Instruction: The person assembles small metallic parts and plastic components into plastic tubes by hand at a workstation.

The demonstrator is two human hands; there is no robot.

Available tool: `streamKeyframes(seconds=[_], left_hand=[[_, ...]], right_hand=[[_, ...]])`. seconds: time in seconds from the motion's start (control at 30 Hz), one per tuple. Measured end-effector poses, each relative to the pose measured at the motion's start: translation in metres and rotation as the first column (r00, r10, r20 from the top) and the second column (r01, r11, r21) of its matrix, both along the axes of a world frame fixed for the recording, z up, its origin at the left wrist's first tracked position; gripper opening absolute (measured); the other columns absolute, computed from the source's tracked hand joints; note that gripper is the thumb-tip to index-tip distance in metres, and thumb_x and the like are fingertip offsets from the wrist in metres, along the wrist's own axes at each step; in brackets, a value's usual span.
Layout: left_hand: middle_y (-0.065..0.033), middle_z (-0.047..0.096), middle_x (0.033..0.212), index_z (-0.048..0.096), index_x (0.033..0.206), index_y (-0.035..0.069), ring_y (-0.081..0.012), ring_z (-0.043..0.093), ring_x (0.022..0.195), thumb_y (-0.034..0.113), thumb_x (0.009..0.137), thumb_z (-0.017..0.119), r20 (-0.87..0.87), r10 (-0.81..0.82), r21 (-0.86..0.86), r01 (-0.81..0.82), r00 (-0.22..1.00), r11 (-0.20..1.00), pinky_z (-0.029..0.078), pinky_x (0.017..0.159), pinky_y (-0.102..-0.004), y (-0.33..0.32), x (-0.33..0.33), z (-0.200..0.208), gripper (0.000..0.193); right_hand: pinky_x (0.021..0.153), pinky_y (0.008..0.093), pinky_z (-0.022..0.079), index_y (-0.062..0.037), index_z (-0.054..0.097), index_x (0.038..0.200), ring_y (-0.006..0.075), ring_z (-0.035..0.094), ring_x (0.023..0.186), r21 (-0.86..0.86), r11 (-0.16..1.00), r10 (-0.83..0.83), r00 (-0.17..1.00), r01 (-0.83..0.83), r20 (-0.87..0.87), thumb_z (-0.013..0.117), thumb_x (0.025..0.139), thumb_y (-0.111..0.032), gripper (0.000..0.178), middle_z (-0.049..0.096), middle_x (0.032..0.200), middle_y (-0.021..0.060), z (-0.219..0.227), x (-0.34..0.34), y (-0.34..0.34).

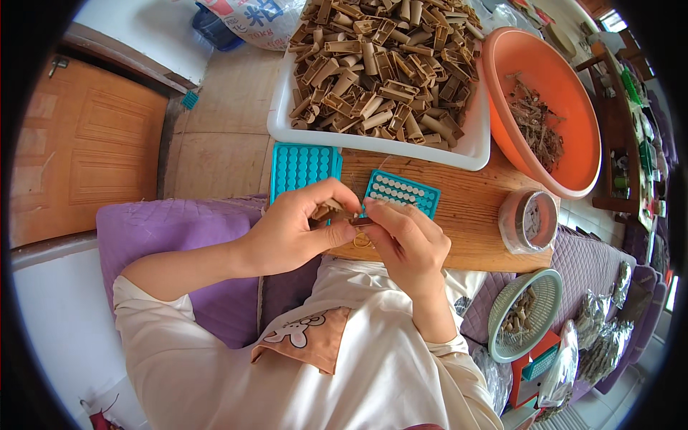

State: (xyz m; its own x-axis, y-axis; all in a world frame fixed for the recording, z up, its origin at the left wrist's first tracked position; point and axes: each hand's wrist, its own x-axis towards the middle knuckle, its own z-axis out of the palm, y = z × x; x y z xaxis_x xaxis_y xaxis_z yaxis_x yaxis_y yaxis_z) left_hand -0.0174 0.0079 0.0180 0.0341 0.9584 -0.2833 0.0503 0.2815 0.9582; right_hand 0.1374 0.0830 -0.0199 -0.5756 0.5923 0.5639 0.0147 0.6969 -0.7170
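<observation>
My left hand (290,226) is closed around a tan-brown plastic piece (328,211), part of which shows between thumb and curled fingers. Fingertips of my right hand (412,240) pinch together at the right end of that piece; whatever is between them is too small to make out. Both hands are over the near edge of the wooden table (466,208). Just beyond them lies a teal tray (436,195) with rows of small white round pieces. A second teal tray (304,168) with rows of round shapes is beyond my left hand. A thin yellow loop (362,241) shows below my fingers.
A white bin (373,147) heaped with brown plastic pieces stands at the far side. Right of it leans an orange basin (584,154) holding brown scraps. A round container (505,226) stands on the table's right; a pale green colander (552,301) with brown pieces sits nearer.
</observation>
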Motion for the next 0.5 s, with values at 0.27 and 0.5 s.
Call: streamKeyframes(seconds=[0.27, 0.5], left_hand=[[-0.0006, 0.047, 0.074, 0.045, 0.096, 0.005, -0.0018, 0.042, 0.058, 0.016, 0.082, 0.052, 0.059, 0.061, 0.069, -0.065, 0.996, 0.995, 0.035, 0.047, -0.0182, -0.003, -0.003, -0.001, 0.018], [-0.0047, 0.047, 0.099, 0.035, 0.114, 0.005, -0.0107, 0.044, 0.092, 0.021, 0.089, 0.033, 0.320, 0.145, 0.099, -0.186, 0.936, 0.978, 0.035, 0.079, -0.0244, 0.000, -0.001, -0.007, 0.029]], right_hand=[[0.043, 0.0180, 0.040, -0.0007, 0.056, 0.083, 0.0090, 0.054, 0.055, -0.189, 0.982, -0.034, 0.998, 0.023, -0.058, 0.066, 0.063, 0.003, 0.023, 0.059, 0.073, 0.0074, 0.003, -0.005, -0.005], [0.043, 0.0149, 0.033, 0.0016, 0.052, 0.077, 0.0025, 0.044, 0.050, -0.468, 0.880, -0.139, 0.986, 0.079, -0.095, 0.059, 0.069, 0.008, 0.013, 0.052, 0.065, 0.0020, 0.003, -0.008, -0.013]])
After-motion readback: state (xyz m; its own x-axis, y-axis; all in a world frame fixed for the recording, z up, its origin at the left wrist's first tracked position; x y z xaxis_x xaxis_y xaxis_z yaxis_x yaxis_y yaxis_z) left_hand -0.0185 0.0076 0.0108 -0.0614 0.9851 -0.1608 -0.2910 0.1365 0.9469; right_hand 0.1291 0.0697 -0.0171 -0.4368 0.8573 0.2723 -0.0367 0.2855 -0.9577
